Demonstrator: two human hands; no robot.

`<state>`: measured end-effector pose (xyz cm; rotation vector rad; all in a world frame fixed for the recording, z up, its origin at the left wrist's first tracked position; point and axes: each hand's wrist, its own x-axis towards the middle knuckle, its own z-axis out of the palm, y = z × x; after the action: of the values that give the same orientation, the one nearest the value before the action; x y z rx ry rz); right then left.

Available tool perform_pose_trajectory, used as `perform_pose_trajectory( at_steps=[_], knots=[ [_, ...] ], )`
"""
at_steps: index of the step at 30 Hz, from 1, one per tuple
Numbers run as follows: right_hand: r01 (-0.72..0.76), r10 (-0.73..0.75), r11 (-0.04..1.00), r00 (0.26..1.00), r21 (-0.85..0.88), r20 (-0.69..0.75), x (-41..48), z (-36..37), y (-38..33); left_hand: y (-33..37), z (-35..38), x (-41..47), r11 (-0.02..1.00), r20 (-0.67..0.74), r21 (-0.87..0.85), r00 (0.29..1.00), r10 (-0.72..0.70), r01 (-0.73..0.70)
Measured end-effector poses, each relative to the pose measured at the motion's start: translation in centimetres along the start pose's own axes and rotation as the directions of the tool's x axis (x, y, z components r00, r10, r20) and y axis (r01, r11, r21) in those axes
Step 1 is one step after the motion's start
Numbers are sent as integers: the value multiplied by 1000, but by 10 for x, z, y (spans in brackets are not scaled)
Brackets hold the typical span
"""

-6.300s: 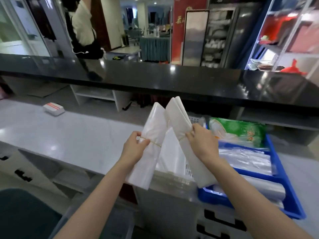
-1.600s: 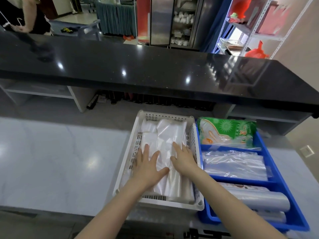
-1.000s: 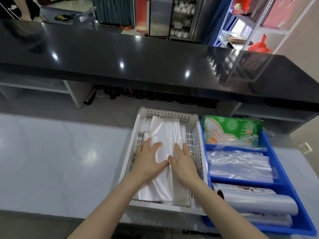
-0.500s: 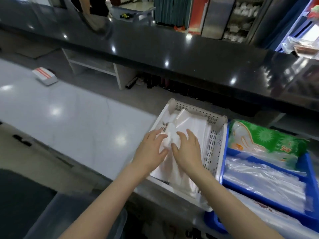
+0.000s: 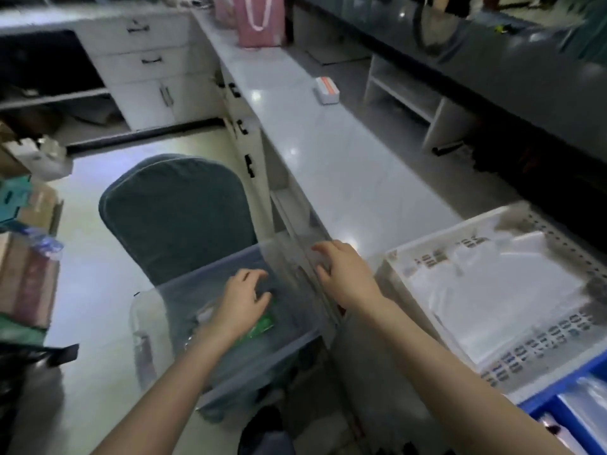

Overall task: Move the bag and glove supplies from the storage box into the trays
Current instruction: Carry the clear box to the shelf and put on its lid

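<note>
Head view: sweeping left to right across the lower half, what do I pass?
Clear storage box → left hand reaching into it → right hand at the counter edge → white tray holding bags → blue tray.

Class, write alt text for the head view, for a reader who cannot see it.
A person's left hand reaches into a clear storage box onto a green packet, while the right hand hovers at the counter's edge. A white tray of clear bags sits on the counter at right, beside a blue tray.
</note>
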<state>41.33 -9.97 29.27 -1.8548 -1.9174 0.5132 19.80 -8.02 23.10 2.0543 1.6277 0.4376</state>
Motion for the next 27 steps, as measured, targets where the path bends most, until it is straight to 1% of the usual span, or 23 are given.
perform_pose_trajectory(
  at_steps=[3, 6, 8, 12, 15, 19, 21, 23, 27],
  knots=[
    [-29, 32, 999, 991, -21, 128, 16, 39, -7, -64, -9, -28, 974, 1, -17, 974, -224, 224],
    [-81, 96, 994, 962, -69, 255, 38, 78, -3, -115, -15, -48, 896, -41, -42, 895, -445, 443],
    [-130, 157, 986, 937, -105, 311, 56, 104, 4, -145, -16, -56, 840, -61, -57, 838, -542, 540],
    [-233, 288, 955, 876, -182, 388, 92, 151, 29, -202, -11, -59, 736, -14, -61, 736, -676, 675],
    [-319, 383, 923, 826, -216, 415, 120, 180, 50, -240, -6, -53, 671, 5, -49, 672, -740, 739],
    [-393, 465, 885, 783, -251, 413, 141, 211, 65, -281, 2, -44, 597, 94, -89, 604, -792, 797],
    [-412, 491, 870, 763, -269, 419, 147, 222, 68, -296, 6, -37, 600, 145, -100, 608, -781, 794],
    [-436, 518, 855, 746, -282, 418, 149, 230, 70, -307, 12, -31, 629, 195, -80, 631, -751, 773],
    [-452, 547, 835, 741, -314, 390, 144, 239, 68, -322, 18, -24, 656, 219, -15, 643, -734, 754]
  ],
)
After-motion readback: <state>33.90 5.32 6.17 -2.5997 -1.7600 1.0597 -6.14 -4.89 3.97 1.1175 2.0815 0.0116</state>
